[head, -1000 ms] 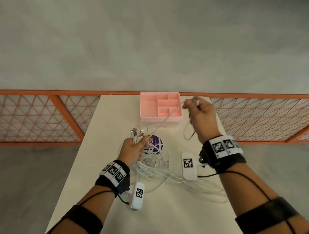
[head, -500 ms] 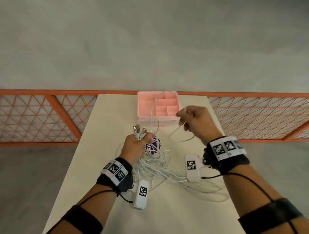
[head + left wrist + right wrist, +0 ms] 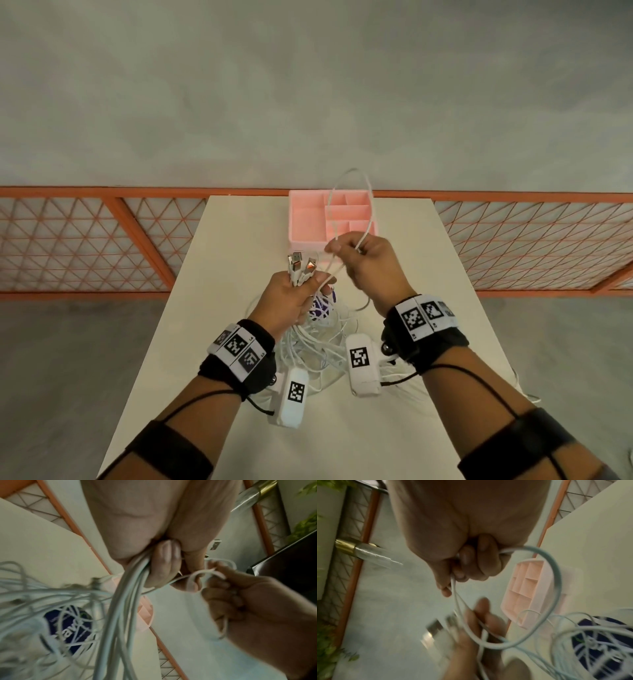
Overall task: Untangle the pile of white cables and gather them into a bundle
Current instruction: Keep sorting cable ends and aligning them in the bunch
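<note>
Left hand (image 3: 289, 301) grips the cable ends (image 3: 300, 265) together so they stay sorted; right hand (image 3: 368, 263) pinches one cable loop (image 3: 352, 202), lifting it free.

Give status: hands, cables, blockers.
Left hand grips the plug-end bunch. Right hand pinches a cable loop. Tangled pile on the table, draped over a purple object.

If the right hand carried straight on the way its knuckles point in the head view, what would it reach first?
Probably the pink compartment tray: the right hand, gripping a loop of white cable, points toward the table's far end, where the tray sits just ahead. It is raised, so it might pass above; depth is unclear.
</note>
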